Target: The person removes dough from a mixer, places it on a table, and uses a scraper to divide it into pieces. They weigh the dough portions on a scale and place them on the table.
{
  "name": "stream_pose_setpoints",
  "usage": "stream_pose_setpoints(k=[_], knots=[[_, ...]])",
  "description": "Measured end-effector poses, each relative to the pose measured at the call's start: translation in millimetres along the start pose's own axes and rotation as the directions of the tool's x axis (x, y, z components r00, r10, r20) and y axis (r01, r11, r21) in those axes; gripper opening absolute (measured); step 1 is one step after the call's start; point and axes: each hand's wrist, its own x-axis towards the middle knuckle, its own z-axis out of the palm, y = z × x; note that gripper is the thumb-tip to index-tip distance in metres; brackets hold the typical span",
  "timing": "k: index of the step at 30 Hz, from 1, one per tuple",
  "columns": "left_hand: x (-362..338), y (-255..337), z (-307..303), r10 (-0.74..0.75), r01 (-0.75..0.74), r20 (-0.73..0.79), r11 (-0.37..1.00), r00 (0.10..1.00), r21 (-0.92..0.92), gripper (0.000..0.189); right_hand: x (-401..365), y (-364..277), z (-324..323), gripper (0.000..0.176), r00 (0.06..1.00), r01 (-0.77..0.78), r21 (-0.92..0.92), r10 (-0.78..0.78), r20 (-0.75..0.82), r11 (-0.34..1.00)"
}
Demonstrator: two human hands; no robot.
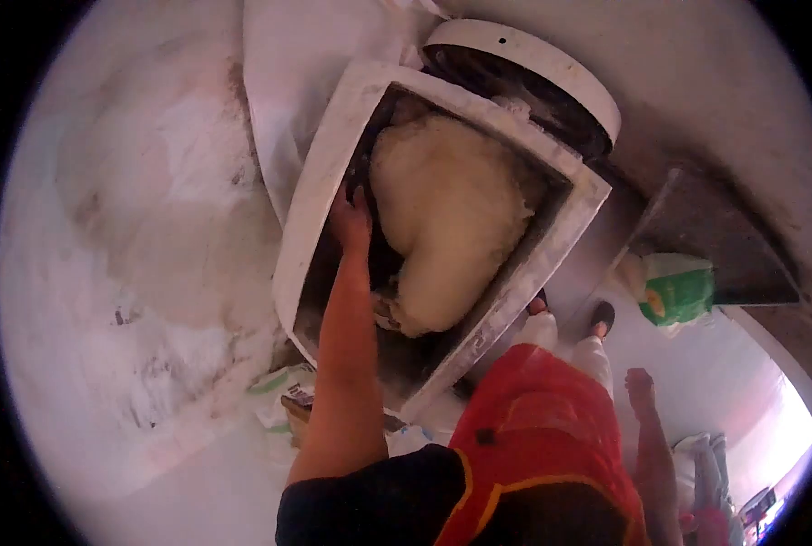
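Observation:
My left hand (350, 218) reaches into a large white-rimmed bin (322, 168), near its left inner wall. The thumb shows and the fingers curl by something small and dark, too dim to make out. Right beside this hand, a big cream-coloured mass (447, 200), like dough or packed flour, fills much of the bin. Its surface is rounded, and it reaches down toward the bin's near end. My right hand (641, 387) hangs at my side, away from the bin, with its fingers curled in and nothing visible in them.
A round white-rimmed part (552, 68) with a dark inside adjoins the bin's far end. A green-and-white bag (677, 289) rests on the floor at right, by a dark metal panel (715, 237). Other bags (279, 387) lie below the bin at left. My red apron (543, 419) hangs close by.

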Motion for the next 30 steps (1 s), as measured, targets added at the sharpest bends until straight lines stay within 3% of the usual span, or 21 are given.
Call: stream_pose_setpoints(k=[1, 3, 6, 7, 9, 10, 12, 15, 17, 18, 20, 21, 24, 27, 30], knots=[[9, 10, 9, 0.000, -0.001, -0.045, 1.000, 0.999, -0.029, 0.041, -2, -6, 1, 0.030, 1.000, -0.001, 0.002, 0.001, 0.000, 1.000], [24, 14, 21, 0.027, -0.027, 0.005, 0.997, 1.000, -0.066, 0.043, -8, -25, 0, 0.026, 1.000, 0.002, 0.003, -0.002, -0.005, 1.000], [54, 36, 31, 0.040, -0.042, 0.085, 0.999, 0.996, 0.023, 0.045, -12, -30, 5, 0.020, 0.995, 0.099, -0.345, -0.094, 0.032, 0.933], [59, 43, 35, 0.032, -0.040, 0.109, 0.996, 0.994, 0.075, 0.045, -13, -26, 6, 0.020, 0.998, 0.060, -0.235, -0.057, 0.020, 0.970], [55, 43, 41, 0.178, -0.178, 0.005, 0.984, 0.984, 0.029, 0.039, -19, -5, 5, 0.020, 1.000, -0.016, -0.010, 0.016, 0.010, 1.000], [54, 47, 38, 0.249, -0.249, -0.053, 0.968, 0.967, 0.012, 0.036, -21, -8, 5, 0.020, 0.996, -0.084, -0.031, 0.084, 0.020, 0.996], [52, 52, 28, 0.259, -0.278, 0.102, 0.899, 0.960, 0.339, 0.039, -24, -16, -1, 0.021, 0.976, -0.208, -0.084, 0.212, 0.040, 0.974], [48, 38, 14, 0.369, -0.375, 0.083, 0.864, 0.926, 0.337, 0.035, -20, -12, -10, 0.024, 1.000, -0.001, -0.072, 0.003, 0.022, 0.997], [28, 37, -25, 0.436, -0.450, 0.117, 0.839, 0.892, 0.306, 0.031, -8, -11, -16, 0.018, 0.999, -0.005, -0.038, 0.007, 0.044, 0.999], [16, 45, -41, 0.343, -0.373, 0.148, 0.865, 0.928, 0.336, 0.031, -1, -8, -22, 0.016, 0.998, -0.007, -0.023, 0.008, 0.057, 1.000], [-6, 79, -67, 0.149, -0.215, 0.191, 0.893, 0.970, 0.396, 0.030, 10, -12, -32, 0.016, 0.987, 0.158, -0.198, -0.146, 0.073, 0.967], [-18, 82, -67, 0.129, -0.180, 0.148, 0.887, 0.981, 0.426, 0.030, 15, -12, -35, 0.017, 0.972, 0.233, -0.280, -0.216, 0.092, 0.931], [-48, 72, -61, 0.093, -0.119, 0.077, 0.860, 0.993, 0.496, 0.029, 5, -46, -37, 0.016, 0.995, 0.049, -0.150, -0.035, 0.092, 0.988], [-79, 71, -67, 0.052, -0.116, 0.137, 0.852, 0.989, 0.510, 0.028, 7, -19, -43, 0.017, 0.991, 0.059, -0.018, -0.056, 0.120, 0.998], [-107, 77, -87, -0.045, -0.061, 0.208, 0.877, 0.977, 0.477, 0.028, 3, 4, -53, 0.024, 0.990, 0.117, -0.111, -0.107, 0.095, 0.987]])
